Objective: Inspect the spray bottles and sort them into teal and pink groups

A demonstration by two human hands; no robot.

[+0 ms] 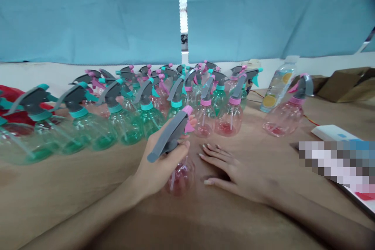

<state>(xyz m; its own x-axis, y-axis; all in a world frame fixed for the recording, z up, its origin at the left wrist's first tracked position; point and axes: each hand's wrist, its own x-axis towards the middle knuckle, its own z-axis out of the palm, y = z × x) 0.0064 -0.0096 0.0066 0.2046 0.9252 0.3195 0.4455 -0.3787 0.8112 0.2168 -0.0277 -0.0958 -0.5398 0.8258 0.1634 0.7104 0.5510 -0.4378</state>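
Observation:
A pink spray bottle point(181, 177) with a grey trigger and pink nozzle stands on the wooden table point(99, 195), in front of the other bottles. My left hand point(159, 160) is wrapped round its neck, just below the spray head. To the right of that bottle, my right hand point(228, 166) lies flat on the table with its fingers stretched out, holding nothing. Just beyond my hands are two more pink spray bottles, a nearer one point(230, 119) and its neighbour point(204, 119). Green spray bottles, one of them point(129, 127) close by, form a row to the left.
Several more spray bottles crowd the back. A lone pink spray bottle point(285, 117) stands at right, before a clear bottle with orange-slice pictures point(277, 86). A cardboard box point(344, 84), a white box point(334, 133) and a partly blurred printed item point(336, 164) lie farther right. Blue cloth point(93, 15) hangs behind.

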